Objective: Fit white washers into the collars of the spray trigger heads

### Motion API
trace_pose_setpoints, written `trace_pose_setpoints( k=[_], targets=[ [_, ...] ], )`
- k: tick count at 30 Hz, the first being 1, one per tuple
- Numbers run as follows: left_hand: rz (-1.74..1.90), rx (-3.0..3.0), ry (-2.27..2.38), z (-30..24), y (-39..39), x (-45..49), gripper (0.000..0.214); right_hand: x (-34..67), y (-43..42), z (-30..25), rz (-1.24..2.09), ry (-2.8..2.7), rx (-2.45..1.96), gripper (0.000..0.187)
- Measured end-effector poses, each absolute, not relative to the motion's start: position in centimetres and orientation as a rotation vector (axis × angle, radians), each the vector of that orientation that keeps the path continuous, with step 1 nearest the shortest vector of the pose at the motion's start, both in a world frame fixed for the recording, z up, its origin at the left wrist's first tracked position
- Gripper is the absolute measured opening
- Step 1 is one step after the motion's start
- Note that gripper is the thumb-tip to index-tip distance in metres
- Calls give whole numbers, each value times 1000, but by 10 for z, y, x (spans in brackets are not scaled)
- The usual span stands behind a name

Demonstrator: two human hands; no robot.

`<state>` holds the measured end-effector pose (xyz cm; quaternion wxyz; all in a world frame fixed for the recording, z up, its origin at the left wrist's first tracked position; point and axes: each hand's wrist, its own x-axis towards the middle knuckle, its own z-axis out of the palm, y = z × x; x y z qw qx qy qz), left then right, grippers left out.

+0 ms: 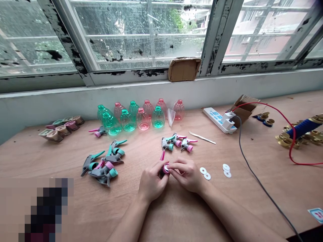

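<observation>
My left hand (154, 179) is wrapped round a spray trigger head (163, 156) with a pink lever and pink collar. The collar's opening faces up, and a white ring washer (166, 168) sits at it. My right hand (188, 175) pinches at that washer with thumb and fingertips. Two flat white washers (203, 170) lie just right of my right hand, with a few more washers (226, 168) further right. Beyond my hands rest three spray heads (176, 143) with pink or green collars. Several others (103, 168) are heaped to the left.
Several green and pink clear bottles (130, 121) stand by the wall. Metal tweezers (202, 137) lie near a white power strip (219, 119) with a grey cable (254, 174). A cardboard box (243, 106), a blue-and-gold spool (306, 129) and small containers (62, 129) are around.
</observation>
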<state>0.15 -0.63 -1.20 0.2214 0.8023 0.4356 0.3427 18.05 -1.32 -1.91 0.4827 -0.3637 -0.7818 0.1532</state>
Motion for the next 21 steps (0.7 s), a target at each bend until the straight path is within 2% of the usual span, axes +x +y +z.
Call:
trace_pose_setpoints(
  k=[9,13,21],
  targets=[
    [977,2192,1250,-14,-5,0,38,185,-13,-20,226,-2101,-915,25],
    [944,2249,1203,-14,-4,-1,41,184,-13,-18,197,-2130,-926,21],
    [934,2293,1204,-15,-3,0,38,183,-12,-19,340,-2042,-939,20]
  ],
)
